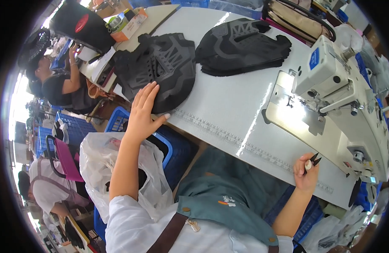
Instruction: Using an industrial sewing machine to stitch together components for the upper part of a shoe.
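Observation:
My left hand (143, 113) lies with its fingers stretched out, the fingertips on the near edge of a stack of black molded fabric pieces (173, 63). Its thumb points right, by the table's front edge. A second stack of similar black pieces (245, 46) lies to the right, farther back on the white table (228, 101). My right hand (305, 173) is closed around small dark-bladed thread snips (314, 161), held over the table's front edge near the sewing machine (329, 80). The blades point up and away from the palm.
Left of the table stand a blue crate (118, 118) and a clear plastic bag (97, 160). A printed ruler strip (228, 135) runs along the front edge. Beyond the left end, a co-worker (55, 84) sits by another bench. A beige bag (295, 21) stands at the back.

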Demonstrator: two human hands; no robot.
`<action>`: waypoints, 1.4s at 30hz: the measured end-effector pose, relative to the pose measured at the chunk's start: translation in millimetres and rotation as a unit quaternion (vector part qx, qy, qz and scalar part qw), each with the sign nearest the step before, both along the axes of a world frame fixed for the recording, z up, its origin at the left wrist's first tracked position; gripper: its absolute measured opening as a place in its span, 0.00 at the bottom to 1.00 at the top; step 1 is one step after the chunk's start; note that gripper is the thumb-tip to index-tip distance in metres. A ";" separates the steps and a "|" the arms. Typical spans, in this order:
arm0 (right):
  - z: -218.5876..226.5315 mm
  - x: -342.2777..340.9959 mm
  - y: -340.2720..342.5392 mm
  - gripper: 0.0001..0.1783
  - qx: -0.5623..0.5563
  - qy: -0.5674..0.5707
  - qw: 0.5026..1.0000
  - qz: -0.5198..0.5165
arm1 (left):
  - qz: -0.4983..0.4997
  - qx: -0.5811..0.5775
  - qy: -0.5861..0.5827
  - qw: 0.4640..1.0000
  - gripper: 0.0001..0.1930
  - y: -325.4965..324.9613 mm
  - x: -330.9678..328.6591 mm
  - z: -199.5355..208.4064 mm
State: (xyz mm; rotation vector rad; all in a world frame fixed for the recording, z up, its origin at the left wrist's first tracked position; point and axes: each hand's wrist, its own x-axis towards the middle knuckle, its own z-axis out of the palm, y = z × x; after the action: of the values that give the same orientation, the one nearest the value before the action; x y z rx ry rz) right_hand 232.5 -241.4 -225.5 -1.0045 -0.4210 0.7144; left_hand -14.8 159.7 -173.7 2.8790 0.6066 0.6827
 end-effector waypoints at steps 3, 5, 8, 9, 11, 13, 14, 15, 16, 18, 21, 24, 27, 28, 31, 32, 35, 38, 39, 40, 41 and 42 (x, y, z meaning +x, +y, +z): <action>-1.7 -0.6 -0.7 0.14 -0.005 -0.018 1.000 -0.010 | 0.010 0.001 -0.001 1.000 0.40 -0.3 5.9 -0.9; -5.0 -0.5 -1.6 0.13 -0.014 -0.030 0.999 -0.036 | 0.018 -0.005 0.006 1.000 0.39 -0.2 6.1 2.4; -4.6 -1.0 -6.5 0.12 -0.020 -0.029 0.999 -0.040 | 0.004 -0.028 0.021 0.999 0.36 -0.2 9.8 16.5; 0.9 -0.8 -7.5 0.12 -0.020 -0.031 0.998 -0.045 | -0.011 -0.043 0.028 0.999 0.33 2.0 10.7 23.5; 17.6 2.3 -6.3 0.15 -0.117 -0.088 0.986 -0.085 | -0.034 -0.081 0.033 0.996 0.28 18.9 5.2 43.6; 18.5 13.2 -6.6 0.15 -0.207 -0.155 0.949 -0.181 | -0.024 -0.125 0.014 0.992 0.18 30.6 23.7 57.0; 18.1 19.3 -7.8 0.16 -0.292 -0.211 0.894 -0.266 | 0.008 -0.125 -0.008 0.992 0.15 34.7 40.3 67.6; 16.5 25.7 -9.0 0.16 -0.290 -0.213 0.892 -0.274 | 0.002 -0.061 -0.015 0.998 0.12 31.2 63.8 80.5; 14.1 32.5 -11.8 0.16 -0.385 -0.292 0.819 -0.309 | -0.023 -0.064 -0.019 0.998 0.12 30.2 89.4 86.4; 8.0 42.2 -18.7 0.16 -0.471 -0.363 0.727 -0.343 | -0.068 -0.085 0.018 0.994 0.12 34.5 143.3 91.2; 6.3 43.2 -23.4 0.15 -0.483 -0.391 0.699 -0.355 | -0.109 0.012 0.116 0.987 0.18 59.5 211.0 66.1; 13.6 41.3 -16.0 0.15 -0.515 -0.415 0.668 -0.341 | -0.062 0.045 0.160 0.984 0.23 77.2 259.5 17.1; 11.4 44.0 -16.9 0.16 -0.504 -0.427 0.673 -0.332 | 0.064 -0.042 0.228 0.971 0.27 71.8 281.5 -1.1; 12.2 43.4 -17.0 0.16 -0.507 -0.424 0.668 -0.340 | 0.054 -0.040 0.225 0.972 0.27 65.9 282.6 1.9; 15.1 43.1 -17.1 0.17 -0.509 -0.400 0.682 -0.340 | 0.089 -0.041 0.168 0.981 0.27 56.6 283.1 6.8; 14.8 42.7 -19.4 0.17 -0.511 -0.397 0.680 -0.345 | 0.084 -0.040 0.167 0.982 0.27 53.4 284.1 4.6; 12.9 42.6 -21.6 0.17 -0.505 -0.412 0.668 -0.361 | 0.107 0.021 0.020 0.994 0.26 54.7 286.7 -0.8; 9.8 45.5 -19.4 0.19 -0.525 -0.420 0.648 -0.358 | 0.112 -0.072 0.076 0.988 0.26 78.5 279.2 5.6; 5.7 47.1 -20.9 0.20 -0.519 -0.451 0.625 -0.370 | 0.097 -0.080 0.024 0.992 0.24 76.3 277.3 14.0; 3.0 48.2 -21.2 0.20 -0.511 -0.481 0.603 -0.379 | 0.084 -0.088 -0.028 0.992 0.23 72.6 275.7 20.9; 2.1 47.8 -19.0 0.22 -0.498 -0.501 0.592 -0.388 | 0.075 -0.160 -0.087 0.981 0.20 69.6 271.7 27.5; 3.7 46.6 -19.3 0.22 -0.504 -0.494 0.590 -0.391 | 0.062 -0.232 -0.141 0.961 0.18 50.7 265.2 44.6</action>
State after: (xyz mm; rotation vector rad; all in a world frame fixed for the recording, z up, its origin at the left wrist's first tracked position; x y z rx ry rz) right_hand 279.1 -260.6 -221.8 -2.4784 -0.4276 -0.6670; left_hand 250.3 210.4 -129.0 2.2797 0.7855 0.8196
